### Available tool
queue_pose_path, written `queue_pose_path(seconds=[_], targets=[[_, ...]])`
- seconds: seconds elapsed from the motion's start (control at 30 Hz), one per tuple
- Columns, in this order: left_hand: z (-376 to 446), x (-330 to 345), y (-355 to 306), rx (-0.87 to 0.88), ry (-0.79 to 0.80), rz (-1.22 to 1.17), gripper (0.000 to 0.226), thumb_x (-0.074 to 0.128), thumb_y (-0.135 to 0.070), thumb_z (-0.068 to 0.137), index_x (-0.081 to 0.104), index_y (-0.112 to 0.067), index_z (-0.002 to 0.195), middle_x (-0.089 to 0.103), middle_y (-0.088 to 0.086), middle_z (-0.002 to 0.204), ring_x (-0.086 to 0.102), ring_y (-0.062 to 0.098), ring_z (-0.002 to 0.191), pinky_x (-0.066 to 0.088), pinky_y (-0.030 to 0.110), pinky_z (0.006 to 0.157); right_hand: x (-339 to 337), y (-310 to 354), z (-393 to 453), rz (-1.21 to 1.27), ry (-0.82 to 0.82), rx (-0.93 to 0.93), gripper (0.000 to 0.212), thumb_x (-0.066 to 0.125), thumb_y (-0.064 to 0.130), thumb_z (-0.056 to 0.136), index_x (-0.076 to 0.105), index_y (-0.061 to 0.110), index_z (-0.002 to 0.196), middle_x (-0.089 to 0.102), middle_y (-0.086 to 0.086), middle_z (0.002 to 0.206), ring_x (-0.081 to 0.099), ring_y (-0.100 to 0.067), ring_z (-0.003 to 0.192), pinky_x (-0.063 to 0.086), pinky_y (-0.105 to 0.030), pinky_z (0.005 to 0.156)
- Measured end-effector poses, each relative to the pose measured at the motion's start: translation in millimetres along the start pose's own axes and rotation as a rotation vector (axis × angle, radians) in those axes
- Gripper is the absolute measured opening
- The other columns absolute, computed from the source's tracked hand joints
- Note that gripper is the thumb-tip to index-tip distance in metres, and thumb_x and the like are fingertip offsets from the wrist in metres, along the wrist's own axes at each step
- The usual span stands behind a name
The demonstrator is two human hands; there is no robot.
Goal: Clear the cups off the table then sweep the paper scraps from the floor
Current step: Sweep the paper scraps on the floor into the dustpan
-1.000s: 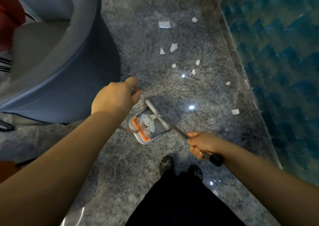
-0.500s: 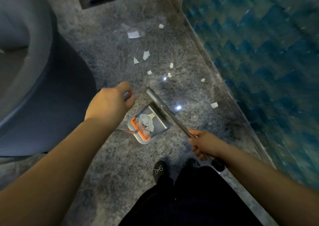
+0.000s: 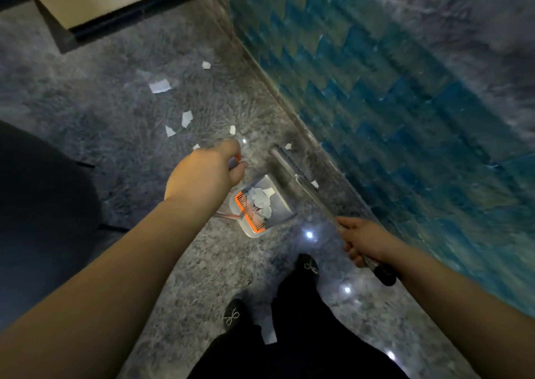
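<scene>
A grey dustpan [image 3: 276,202] with an orange comb edge sits on the floor with several white paper scraps in it. My left hand [image 3: 207,173] grips the top of its upright handle. My right hand [image 3: 362,239] holds the broom handle [image 3: 321,207], and the broom head [image 3: 285,164] lies at the pan's far edge, close to the wall base. Loose paper scraps [image 3: 159,85] lie scattered on the grey marbled floor beyond the pan, one [image 3: 315,184] right beside the broom head. No cups are in view.
A blue-tiled wall [image 3: 390,95] runs along the right. A dark rounded chair [image 3: 43,219] fills the left side. A cream wall corner with black skirting [image 3: 115,16] stands at the back. My feet in dark shoes [image 3: 308,267] stand just behind the pan.
The view has swung right toward the blue wall. The broom head has moved from the pan's mouth out to the right, near the wall base. My left hand keeps its hold on the dustpan handle.
</scene>
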State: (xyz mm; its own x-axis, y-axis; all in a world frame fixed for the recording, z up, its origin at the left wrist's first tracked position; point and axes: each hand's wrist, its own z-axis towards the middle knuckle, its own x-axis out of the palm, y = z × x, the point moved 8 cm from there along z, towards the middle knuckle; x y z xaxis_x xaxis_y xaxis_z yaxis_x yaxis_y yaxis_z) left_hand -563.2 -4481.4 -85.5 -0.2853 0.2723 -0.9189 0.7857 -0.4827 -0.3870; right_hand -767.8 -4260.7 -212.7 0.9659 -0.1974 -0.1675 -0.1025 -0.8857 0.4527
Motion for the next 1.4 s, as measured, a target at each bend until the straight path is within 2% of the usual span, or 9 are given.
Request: queue_pose_path(seconds=[0.17, 0.43, 0.57, 0.7, 0.87, 0.97, 1.07, 1.23, 1.4], targets=[[54, 37, -50, 0.007, 0.134, 0.023, 0.021, 0.055, -0.040, 0.095, 0.052, -0.019, 0.098, 0.064, 0.014, 0.088, 0.060, 0.037, 0.081, 0.053, 0.044, 0.065, -73, 11, 28, -0.064, -0.044, 0.026, 0.045, 0.041, 0.016, 0.103, 0.034, 0.017, 0.148, 0.047, -0.011, 0.067, 0.040, -0.018, 0.046, 0.035, -0.017, 0.035], [97, 61, -83, -0.004, 0.140, 0.081, 0.023, 0.051, -0.045, 0.096, 0.050, -0.022, 0.098, 0.060, 0.010, 0.080, 0.059, 0.036, 0.076, 0.042, 0.035, 0.055, -121, 18, 82, -0.087, -0.008, 0.063, 0.044, 0.037, 0.014, 0.103, 0.035, 0.017, 0.147, 0.049, -0.007, 0.053, 0.042, -0.013, 0.036, 0.037, -0.021, 0.036], [102, 59, -82, -0.025, 0.106, 0.131, 0.024, 0.053, -0.046, 0.094, 0.053, -0.023, 0.099, 0.059, 0.009, 0.079, 0.058, 0.035, 0.074, 0.039, 0.034, 0.054, -119, 14, 97, -0.033, 0.047, 0.113, 0.040, 0.038, 0.015, 0.103, 0.042, 0.019, 0.143, 0.048, -0.006, 0.055, 0.040, -0.012, 0.036, 0.037, -0.019, 0.038], [103, 61, -87, -0.015, 0.077, 0.158, 0.024, 0.055, -0.046, 0.094, 0.054, -0.021, 0.097, 0.056, 0.006, 0.075, 0.051, 0.030, 0.066, 0.033, 0.031, 0.051, -109, 7, 100, -0.024, 0.120, 0.162, 0.044, 0.035, 0.015, 0.104, 0.034, 0.023, 0.148, 0.050, -0.009, 0.070, 0.039, -0.013, 0.044, 0.039, -0.020, 0.039], [100, 61, -88, -0.026, 0.061, 0.176, 0.025, 0.054, -0.047, 0.094, 0.053, -0.022, 0.096, 0.053, 0.008, 0.073, 0.046, 0.029, 0.061, 0.031, 0.029, 0.048, -91, -7, 83, 0.120, 0.192, 0.229, 0.043, 0.034, 0.016, 0.105, 0.036, 0.024, 0.147, 0.039, -0.005, 0.066, 0.033, -0.009, 0.036, 0.031, -0.016, 0.035], [95, 63, -88, -0.020, 0.080, 0.170, 0.025, 0.052, -0.048, 0.095, 0.052, -0.023, 0.099, 0.061, 0.011, 0.081, 0.055, 0.034, 0.066, 0.038, 0.032, 0.049, -83, -13, 66, 0.205, 0.239, 0.276, 0.040, 0.035, 0.014, 0.105, 0.040, 0.025, 0.143, 0.036, -0.003, 0.062, 0.030, -0.006, 0.033, 0.027, -0.013, 0.033], [87, 62, -87, -0.005, 0.092, 0.169, 0.025, 0.051, -0.048, 0.095, 0.051, -0.023, 0.100, 0.063, 0.012, 0.082, 0.059, 0.037, 0.071, 0.047, 0.037, 0.053, -71, -15, 47, 0.188, 0.255, 0.250, 0.038, 0.038, 0.015, 0.104, 0.041, 0.026, 0.140, 0.037, -0.004, 0.063, 0.030, -0.006, 0.034, 0.026, -0.013, 0.034], [73, 49, -72, -0.051, 0.078, 0.132, 0.023, 0.056, -0.042, 0.095, 0.055, -0.020, 0.100, 0.059, 0.008, 0.075, 0.052, 0.030, 0.063, 0.036, 0.029, 0.049, -59, -3, 27, 0.168, 0.257, 0.181, 0.032, 0.037, 0.014, 0.104, 0.044, 0.027, 0.133, 0.036, -0.005, 0.064, 0.030, -0.006, 0.033, 0.026, -0.012, 0.034], [60, 34, -59, -0.091, -0.011, 0.094, 0.023, 0.060, -0.040, 0.093, 0.056, -0.018, 0.098, 0.060, 0.013, 0.071, 0.059, 0.036, 0.067, 0.037, 0.032, 0.051, -74, 21, 28, 0.143, 0.210, 0.117, 0.043, 0.038, 0.012, 0.104, 0.036, 0.021, 0.145, 0.038, -0.006, 0.065, 0.032, -0.008, 0.034, 0.028, -0.013, 0.034]])
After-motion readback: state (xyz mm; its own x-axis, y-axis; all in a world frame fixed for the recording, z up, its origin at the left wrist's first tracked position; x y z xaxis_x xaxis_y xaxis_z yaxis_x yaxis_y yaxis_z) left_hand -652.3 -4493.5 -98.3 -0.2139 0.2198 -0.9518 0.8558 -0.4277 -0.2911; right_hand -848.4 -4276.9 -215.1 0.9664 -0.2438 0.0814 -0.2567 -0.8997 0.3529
